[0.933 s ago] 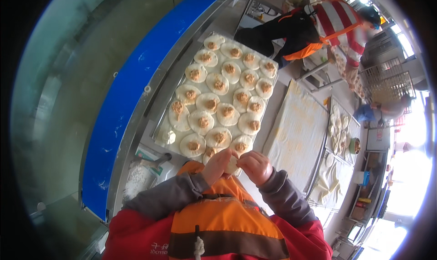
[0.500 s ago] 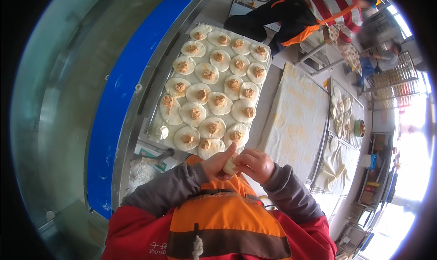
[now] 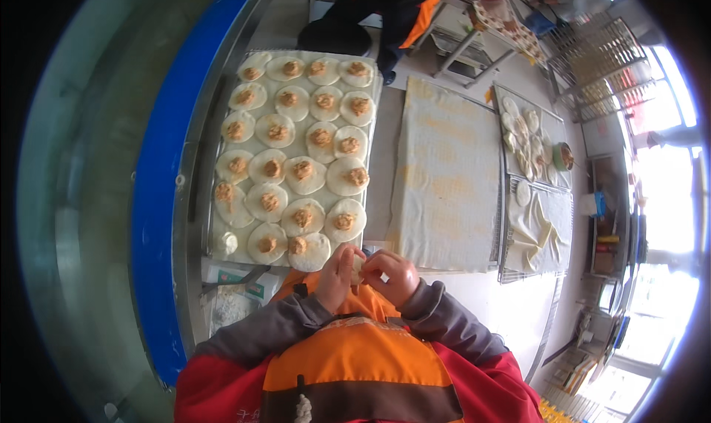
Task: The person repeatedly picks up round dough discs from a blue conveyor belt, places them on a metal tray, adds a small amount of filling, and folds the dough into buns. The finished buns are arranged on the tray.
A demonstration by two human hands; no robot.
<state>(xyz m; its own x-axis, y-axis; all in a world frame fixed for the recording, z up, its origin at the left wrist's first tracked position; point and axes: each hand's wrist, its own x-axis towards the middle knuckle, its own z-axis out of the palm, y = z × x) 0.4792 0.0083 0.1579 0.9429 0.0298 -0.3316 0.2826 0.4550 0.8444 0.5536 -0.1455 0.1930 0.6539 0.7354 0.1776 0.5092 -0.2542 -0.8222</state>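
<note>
A small filled dough bun (image 3: 358,272) is held up between my two hands, in front of the near edge of the tray. My left hand (image 3: 335,281) cups it from the left, thumb and fingers closed round it. From the right, the bent fingers of my right hand (image 3: 394,278) pinch at its edge; the bun is mostly hidden by fingers. Just beyond lies a cloth-lined tray (image 3: 376,112) with rows of flat dough rounds, each topped with orange-brown filling. Closest to my hands is one dough round (image 3: 315,254) at the near edge. A white lump of dough (image 3: 227,243) sits at the near left corner.
A blue-edged counter (image 3: 164,164) runs along the left. To the right lies a large cloth-covered tray (image 3: 444,179), then racks with dough pieces (image 3: 522,142) and a green bowl of filling (image 3: 563,156). A co-worker's dark-trousered legs (image 3: 392,8) stand beyond the tray.
My view has swung, so the trays appear farther left and straighter. Both hands still hold the bun; my right fingers have shifted on its edge. The co-worker's upper body has left the picture.
</note>
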